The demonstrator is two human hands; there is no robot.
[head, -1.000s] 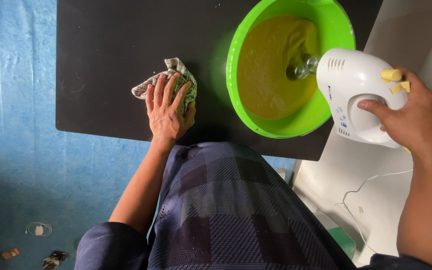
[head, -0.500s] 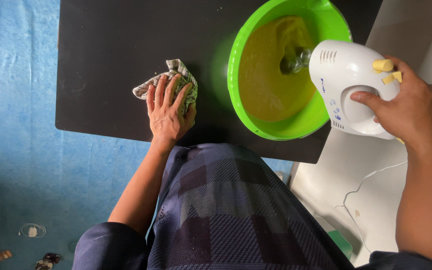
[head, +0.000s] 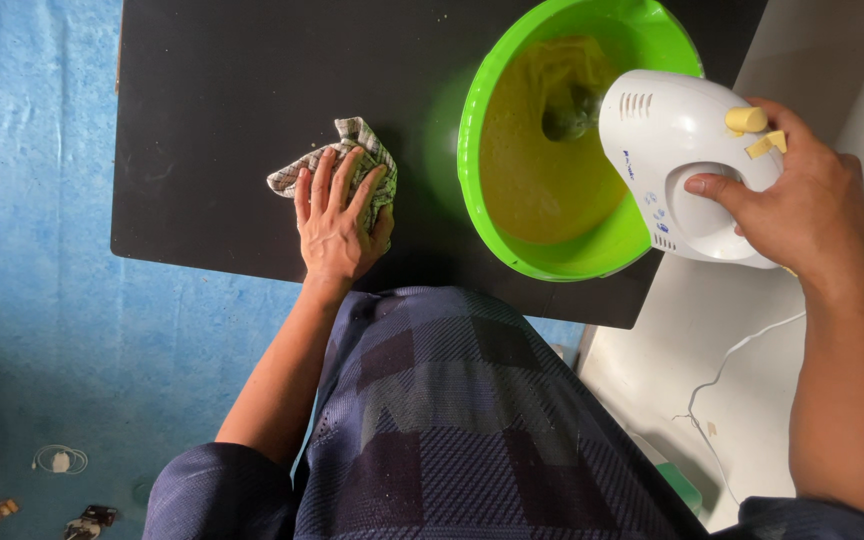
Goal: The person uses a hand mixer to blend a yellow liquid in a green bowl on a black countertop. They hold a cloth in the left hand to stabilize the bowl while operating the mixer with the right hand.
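My right hand (head: 802,215) grips the handle of a white electric hand mixer (head: 674,165) with yellow buttons. Its metal beaters (head: 567,112) dip into yellow batter (head: 537,160) inside a bright green plastic bowl (head: 497,60) on a black table (head: 232,110). My left hand (head: 337,222) lies flat, fingers spread, on a crumpled checked cloth (head: 352,140) left of the bowl.
A white surface (head: 712,330) lies to the right of the table, with the mixer's white cord (head: 722,375) trailing over it. The floor (head: 32,300) on the left is blue, with small scraps near the bottom left corner. My lap in a dark checked garment fills the lower middle.
My right hand has carried the mixer left and slightly up, moving the beaters toward the bowl's far middle. My left hand and the cloth have stayed put.
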